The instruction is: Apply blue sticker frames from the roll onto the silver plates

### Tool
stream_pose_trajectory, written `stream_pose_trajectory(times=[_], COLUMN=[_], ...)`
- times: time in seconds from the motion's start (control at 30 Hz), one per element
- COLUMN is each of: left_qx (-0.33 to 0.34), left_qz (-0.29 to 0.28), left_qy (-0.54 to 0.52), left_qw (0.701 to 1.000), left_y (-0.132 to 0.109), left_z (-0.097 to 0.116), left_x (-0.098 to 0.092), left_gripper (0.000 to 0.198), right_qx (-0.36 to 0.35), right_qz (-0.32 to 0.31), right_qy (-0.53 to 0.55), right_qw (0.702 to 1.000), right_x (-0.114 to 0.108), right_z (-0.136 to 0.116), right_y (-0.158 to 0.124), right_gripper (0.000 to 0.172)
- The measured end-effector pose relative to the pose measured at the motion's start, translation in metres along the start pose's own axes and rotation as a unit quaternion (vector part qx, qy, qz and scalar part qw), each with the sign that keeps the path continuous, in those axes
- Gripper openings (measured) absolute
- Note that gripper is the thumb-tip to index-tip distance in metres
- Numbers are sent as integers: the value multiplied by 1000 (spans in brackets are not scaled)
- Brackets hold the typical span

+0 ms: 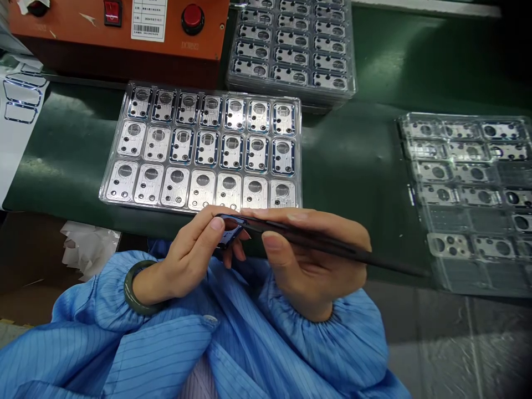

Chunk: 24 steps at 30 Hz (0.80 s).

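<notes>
My left hand is closed, thumb and fingers pinching a small blue-edged metal plate just off the table's front edge. Most of the plate is covered by my fingers. Black tweezers lie in my right hand, gripped between thumb and fingers, their tip at the plate's upper edge. Whether the tips hold anything is too small to tell. Just beyond my hands is a clear tray of silver plates with round holes; many in its back and middle rows carry blue frames.
Stacked filled trays stand at the back. Another clear tray, partly filled, lies at right. An orange machine with a red button occupies the back left. A white sheet with blue frames and crumpled white paper are at left.
</notes>
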<state>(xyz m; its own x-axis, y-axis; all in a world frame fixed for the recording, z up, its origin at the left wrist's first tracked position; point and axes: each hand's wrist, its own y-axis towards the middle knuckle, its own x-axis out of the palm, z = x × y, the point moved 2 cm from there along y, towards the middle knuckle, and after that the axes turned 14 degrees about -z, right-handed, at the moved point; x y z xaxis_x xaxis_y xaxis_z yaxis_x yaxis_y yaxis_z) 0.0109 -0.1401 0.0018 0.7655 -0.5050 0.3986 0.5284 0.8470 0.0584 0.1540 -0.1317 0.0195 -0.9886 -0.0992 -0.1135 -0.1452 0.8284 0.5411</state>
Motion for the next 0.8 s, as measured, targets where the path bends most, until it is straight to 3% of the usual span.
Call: stream_pose_trajectory(times=[0.47, 0.8], left_qx=[5, -4], left_qz=[10, 10], left_qy=[-17, -23], left_qw=[1000, 1000], left_y=[-1, -1], left_z=[0, 2], left_x=[0, 0], left_gripper=[24, 24], right_qx=[-12, -14], right_qz=[30, 45], right_qy=[47, 12], right_qw=[998, 999], right_x=[5, 7], right_z=[3, 5], right_y=[4, 3], right_gripper=[34, 29])
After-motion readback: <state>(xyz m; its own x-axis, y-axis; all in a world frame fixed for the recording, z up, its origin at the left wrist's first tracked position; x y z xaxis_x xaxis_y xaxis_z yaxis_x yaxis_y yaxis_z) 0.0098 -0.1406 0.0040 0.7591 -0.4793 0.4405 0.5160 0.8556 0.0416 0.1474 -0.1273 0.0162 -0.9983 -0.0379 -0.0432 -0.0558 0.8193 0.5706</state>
